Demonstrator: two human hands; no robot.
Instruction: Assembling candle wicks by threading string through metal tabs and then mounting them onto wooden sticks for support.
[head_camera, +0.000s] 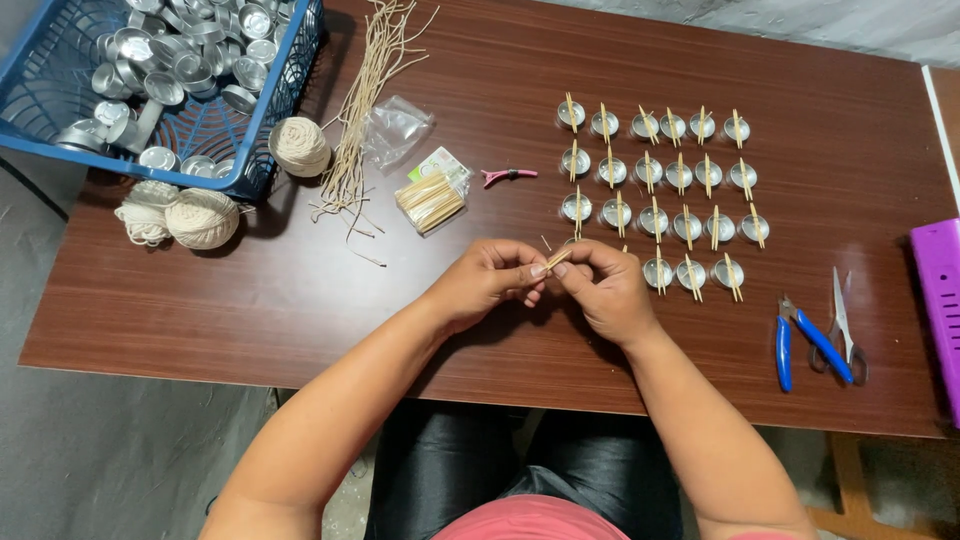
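Stick (557, 259), thin and pale wood, sits pinched between both hands just above the tabletop (480, 330), near the middle of its front half. Left hand (487, 283) has its fingers (530, 270) curled tight, thumb and forefinger pressed on the stick's lower end; right hand (605, 290) pinches the upper end the same way, fingertips nearly touching the left's. Only a short slanted piece shows (the rest is hidden by fingers). Just beyond the right hand stand rows of small metal cups (655, 175), each with sticks laid across. A bundle of sticks (430, 200) lies farther left; pliers (805, 342) and scissors (842, 325) lie right.
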